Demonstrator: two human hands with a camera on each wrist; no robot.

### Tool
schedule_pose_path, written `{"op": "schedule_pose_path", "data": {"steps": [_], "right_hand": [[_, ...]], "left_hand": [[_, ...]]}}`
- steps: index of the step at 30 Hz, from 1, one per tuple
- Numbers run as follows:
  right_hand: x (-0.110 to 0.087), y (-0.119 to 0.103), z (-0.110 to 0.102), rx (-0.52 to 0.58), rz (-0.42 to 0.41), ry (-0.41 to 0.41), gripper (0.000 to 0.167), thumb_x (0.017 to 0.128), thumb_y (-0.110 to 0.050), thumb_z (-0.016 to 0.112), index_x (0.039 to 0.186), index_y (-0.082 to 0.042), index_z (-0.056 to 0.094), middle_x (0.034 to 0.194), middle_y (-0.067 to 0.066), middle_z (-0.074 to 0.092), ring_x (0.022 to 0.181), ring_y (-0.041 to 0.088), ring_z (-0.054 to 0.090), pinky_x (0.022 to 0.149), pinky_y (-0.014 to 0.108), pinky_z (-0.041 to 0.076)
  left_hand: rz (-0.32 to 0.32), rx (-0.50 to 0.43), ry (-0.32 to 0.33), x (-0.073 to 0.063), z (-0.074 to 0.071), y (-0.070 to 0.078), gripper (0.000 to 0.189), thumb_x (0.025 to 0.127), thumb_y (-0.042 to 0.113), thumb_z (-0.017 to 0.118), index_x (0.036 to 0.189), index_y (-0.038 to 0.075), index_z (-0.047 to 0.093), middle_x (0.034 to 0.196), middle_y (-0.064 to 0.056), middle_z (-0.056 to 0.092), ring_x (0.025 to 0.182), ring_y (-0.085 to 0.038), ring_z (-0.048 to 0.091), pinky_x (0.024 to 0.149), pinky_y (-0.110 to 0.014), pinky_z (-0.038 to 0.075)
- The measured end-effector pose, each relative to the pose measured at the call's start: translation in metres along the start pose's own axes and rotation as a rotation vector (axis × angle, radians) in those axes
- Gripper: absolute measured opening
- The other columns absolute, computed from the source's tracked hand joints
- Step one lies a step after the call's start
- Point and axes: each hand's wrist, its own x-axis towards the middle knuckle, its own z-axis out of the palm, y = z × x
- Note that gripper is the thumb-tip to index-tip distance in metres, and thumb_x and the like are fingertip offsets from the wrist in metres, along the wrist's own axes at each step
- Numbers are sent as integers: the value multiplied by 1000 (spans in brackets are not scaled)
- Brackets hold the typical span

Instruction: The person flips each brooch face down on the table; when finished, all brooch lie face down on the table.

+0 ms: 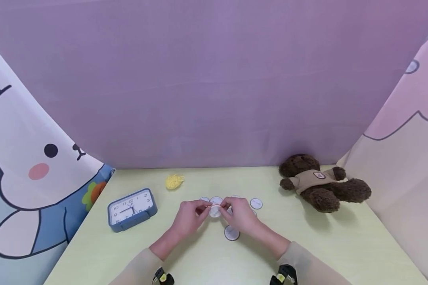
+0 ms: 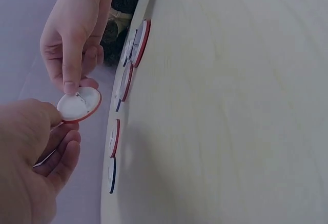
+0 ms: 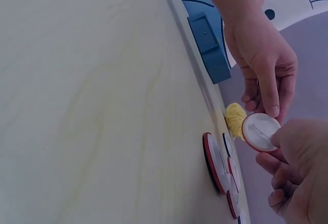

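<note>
Both hands hold one round pin badge (image 2: 81, 106) above the table, its white back with the metal pin turned toward me and its rim red. My left hand (image 1: 187, 218) pinches the left edge between thumb and fingers. From the other side, my right hand (image 1: 244, 213) pinches the opposite edge, its thumb lying over the white back near the pin in the right wrist view. Several more badges lie on the table around and beyond the hands, among them a badge (image 1: 232, 233) in front of the right hand and another badge (image 1: 256, 204) farther right.
A blue clock (image 1: 132, 209) stands on the left side of the pale table (image 1: 103, 257). Behind the left hand lies a small yellow knitted-looking item (image 1: 174, 181). At the back right rests a brown teddy bear (image 1: 317, 182) in a beige shirt. A purple cloth (image 1: 207, 87) rises behind the table.
</note>
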Motion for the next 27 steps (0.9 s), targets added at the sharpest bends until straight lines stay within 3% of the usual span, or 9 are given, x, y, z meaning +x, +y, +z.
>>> {"op": "schedule_pose_path", "data": {"steps": [7,13,23,27], "right_hand": [[-1,-2,-2,49,50,-18,5,97,-14,76,95,-14,71,76,-8,69,57,-2,47,54,18,43],[-3,-3,-1,97,84,-82,5,97,-11,74,97,-11,69,75,-6,70,60,-1,54,56,18,49],[-9,-7,3,76,19,-172,6,92,-4,74,98,-5,73,79,-1,71,66,-1,57,60,18,53],[-10,-5,2,25,-24,-147,9,89,-4,75,98,-5,74,78,-4,69,69,1,58,65,19,52]], "left_hand": [[6,10,-19,2,-1,3,16,93,7,80,109,7,83,81,-1,79,68,0,65,63,-16,57],[-8,23,-126,-2,1,1,38,81,17,93,115,4,80,88,0,75,79,-14,67,71,-18,56],[-54,33,-207,-8,4,-11,39,75,21,97,107,6,81,90,1,74,80,-11,62,71,-19,53],[-62,58,-227,-9,2,-16,37,73,24,98,103,8,81,93,1,76,82,-9,61,74,-20,53]]}}
